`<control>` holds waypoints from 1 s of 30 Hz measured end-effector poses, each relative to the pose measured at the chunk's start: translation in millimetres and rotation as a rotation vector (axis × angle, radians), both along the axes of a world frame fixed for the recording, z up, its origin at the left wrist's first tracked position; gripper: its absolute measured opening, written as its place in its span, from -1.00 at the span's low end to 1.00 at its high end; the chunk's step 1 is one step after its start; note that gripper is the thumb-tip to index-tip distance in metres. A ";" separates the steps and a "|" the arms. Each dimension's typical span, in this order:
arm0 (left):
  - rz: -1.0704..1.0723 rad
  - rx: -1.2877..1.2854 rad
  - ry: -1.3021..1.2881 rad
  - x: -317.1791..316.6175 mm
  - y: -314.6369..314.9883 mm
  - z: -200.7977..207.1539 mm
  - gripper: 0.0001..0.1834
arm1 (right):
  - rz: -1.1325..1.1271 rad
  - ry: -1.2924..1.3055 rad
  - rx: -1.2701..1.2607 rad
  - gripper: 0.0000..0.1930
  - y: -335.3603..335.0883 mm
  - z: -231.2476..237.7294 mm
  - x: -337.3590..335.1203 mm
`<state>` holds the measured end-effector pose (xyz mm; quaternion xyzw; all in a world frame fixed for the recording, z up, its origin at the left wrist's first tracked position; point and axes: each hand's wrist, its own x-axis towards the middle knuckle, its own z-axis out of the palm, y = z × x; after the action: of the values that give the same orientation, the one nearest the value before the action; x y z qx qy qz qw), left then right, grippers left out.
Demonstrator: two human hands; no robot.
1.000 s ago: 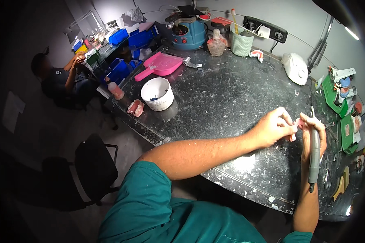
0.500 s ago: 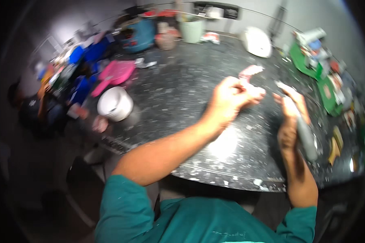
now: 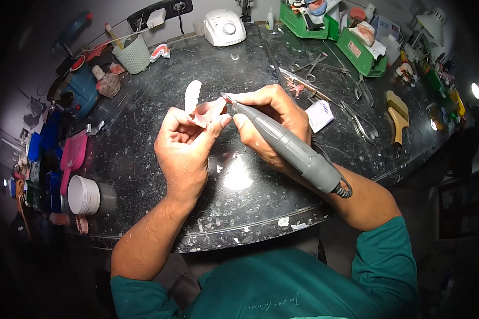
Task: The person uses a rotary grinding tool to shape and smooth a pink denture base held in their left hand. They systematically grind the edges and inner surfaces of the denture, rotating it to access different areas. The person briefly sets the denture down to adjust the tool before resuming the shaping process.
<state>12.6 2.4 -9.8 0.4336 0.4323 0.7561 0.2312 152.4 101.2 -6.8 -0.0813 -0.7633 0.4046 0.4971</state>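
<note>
Denture juts beyond the left fingers pinching it, beside the handpiece the right fingers clasp.

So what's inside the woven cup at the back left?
A slim yellow stick pokes out of the cup; its wall hides the stick's lower end and anything deeper.

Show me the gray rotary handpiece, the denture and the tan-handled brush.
Gray rotary handpiece [image 3: 286, 143], head view: middle of its barrel.
Denture [image 3: 207, 113], head view: its pink base.
Tan-handled brush [image 3: 398, 120], head view: handle near the bristles.
</note>
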 end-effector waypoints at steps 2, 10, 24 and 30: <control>0.034 -0.022 0.052 0.7 -1.0 -0.3 -0.74 | -0.022 -0.016 0.025 -0.77 0.5 1.5 1.2; 0.078 0.014 0.166 4.3 -3.7 2.3 -0.76 | -0.076 0.005 0.044 -0.76 -1.2 4.0 0.1; 0.102 0.002 0.212 4.8 -5.4 2.0 -0.79 | -0.063 -0.014 0.020 -0.77 -1.1 2.7 1.4; 0.090 -0.025 0.193 3.7 -6.3 1.7 -0.79 | -0.060 -0.043 0.016 -0.78 -1.2 4.2 2.0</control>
<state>16.2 -3.9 -8.0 0.4816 0.4810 0.7150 0.1595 154.4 100.0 -2.5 -0.1088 -0.7742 0.3815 0.4931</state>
